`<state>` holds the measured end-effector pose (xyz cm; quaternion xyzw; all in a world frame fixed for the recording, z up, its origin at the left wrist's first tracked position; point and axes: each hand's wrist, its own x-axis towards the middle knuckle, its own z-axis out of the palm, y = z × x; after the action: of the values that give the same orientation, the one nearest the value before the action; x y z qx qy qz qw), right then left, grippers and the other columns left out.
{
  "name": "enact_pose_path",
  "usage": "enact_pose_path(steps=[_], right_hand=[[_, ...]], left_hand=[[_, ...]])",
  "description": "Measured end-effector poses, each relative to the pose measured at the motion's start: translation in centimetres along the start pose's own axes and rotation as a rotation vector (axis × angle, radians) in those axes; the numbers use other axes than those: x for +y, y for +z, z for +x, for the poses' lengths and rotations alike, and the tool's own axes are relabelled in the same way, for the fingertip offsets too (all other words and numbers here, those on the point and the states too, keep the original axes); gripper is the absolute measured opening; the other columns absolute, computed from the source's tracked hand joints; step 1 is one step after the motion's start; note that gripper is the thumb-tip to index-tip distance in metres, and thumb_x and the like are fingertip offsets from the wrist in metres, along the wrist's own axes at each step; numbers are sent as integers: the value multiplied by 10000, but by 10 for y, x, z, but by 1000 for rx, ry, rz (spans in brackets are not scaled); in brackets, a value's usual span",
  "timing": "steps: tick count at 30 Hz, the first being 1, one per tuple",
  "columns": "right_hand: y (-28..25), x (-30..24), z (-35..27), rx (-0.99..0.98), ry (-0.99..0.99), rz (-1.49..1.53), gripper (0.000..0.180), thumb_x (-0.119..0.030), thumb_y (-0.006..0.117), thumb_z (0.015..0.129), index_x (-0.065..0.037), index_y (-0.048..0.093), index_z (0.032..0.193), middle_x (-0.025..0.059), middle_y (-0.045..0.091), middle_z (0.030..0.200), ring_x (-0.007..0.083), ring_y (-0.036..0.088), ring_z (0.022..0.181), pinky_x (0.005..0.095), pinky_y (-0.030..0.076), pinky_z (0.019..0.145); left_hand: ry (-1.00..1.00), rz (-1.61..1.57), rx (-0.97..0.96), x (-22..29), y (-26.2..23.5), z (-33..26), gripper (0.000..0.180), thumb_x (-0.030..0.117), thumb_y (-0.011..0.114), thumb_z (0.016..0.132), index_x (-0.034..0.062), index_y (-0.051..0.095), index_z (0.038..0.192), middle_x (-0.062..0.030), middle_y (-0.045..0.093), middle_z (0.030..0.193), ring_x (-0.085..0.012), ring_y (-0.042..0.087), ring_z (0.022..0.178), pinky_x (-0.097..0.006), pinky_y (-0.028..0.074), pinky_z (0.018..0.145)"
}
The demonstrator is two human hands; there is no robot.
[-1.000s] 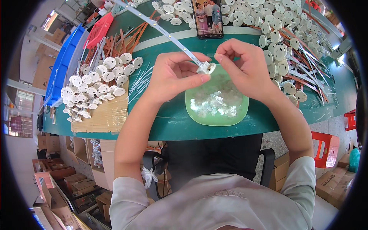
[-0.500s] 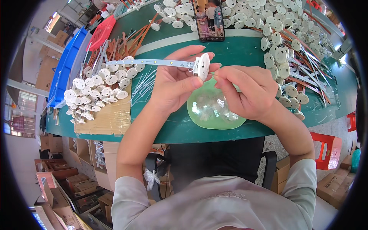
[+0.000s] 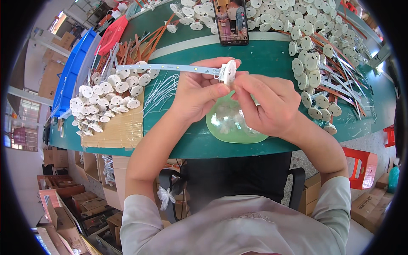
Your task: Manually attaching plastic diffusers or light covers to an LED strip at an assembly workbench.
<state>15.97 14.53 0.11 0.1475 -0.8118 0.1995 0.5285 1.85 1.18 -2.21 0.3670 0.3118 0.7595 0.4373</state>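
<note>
Above the table, my left hand [image 3: 191,97] grips a small white round disc [image 3: 230,72] on edge between thumb and fingers. From the disc's back a pale LED strip [image 3: 170,67] with small yellow chips runs out to the left. My right hand [image 3: 274,104] is closed in a pinch at the disc's front face, its fingertips touching or almost touching it. Whatever those fingers pinch is hidden. Below both hands lies a light green dish [image 3: 225,132] holding small clear, shiny pieces, partly covered by my right hand.
Many similar discs with strips lie on a cardboard sheet [image 3: 123,134] at left, beside loose white wires [image 3: 163,91]. A larger heap of discs [image 3: 312,61] covers the right. A phone [image 3: 231,25] stands at the back. A blue tray [image 3: 70,83] and red basket [image 3: 111,37] stand at far left.
My right hand has come in closer to the disc's face, its fingertips now against or near it. The disc and strip have shifted slightly to the right.
</note>
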Motion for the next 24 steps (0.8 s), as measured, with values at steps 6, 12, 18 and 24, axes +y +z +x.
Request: enact_pose_path(steps=[6,12,18,24], right_hand=[[0,-2,0,2,13,-47,140,108,686,784,34,663,901,107,700,745,203,707,610,264,552,544],[2,0,-1,29,-35,-83,152,110,687,777,36,667,908,110,705,752,201,706,610,263,550,543],[1,-1,0,26,-52,-117,174,105,692,773,34,681,931,107,712,759,211,705,621,266,555,558],[3,6,-1,35,-30,-24,166,78,713,784,19,695,938,102,720,761,218,706,626,273,554,564]], left_hand=[[-74,31,-30,-1,-6,4,604,60,828,804,-1,557,1341,-215,590,1356,-275,601,1240,-436,528,1053],[-54,18,-89,0,-8,8,584,47,819,808,-4,564,1331,-219,590,1354,-273,601,1242,-415,541,1039],[-58,115,-100,8,-2,10,572,44,820,802,-23,571,1312,-234,595,1339,-274,604,1241,-398,552,1017],[-29,378,-90,28,5,12,605,61,825,789,-72,555,1313,-234,649,1262,-249,662,1149,-356,556,983]])
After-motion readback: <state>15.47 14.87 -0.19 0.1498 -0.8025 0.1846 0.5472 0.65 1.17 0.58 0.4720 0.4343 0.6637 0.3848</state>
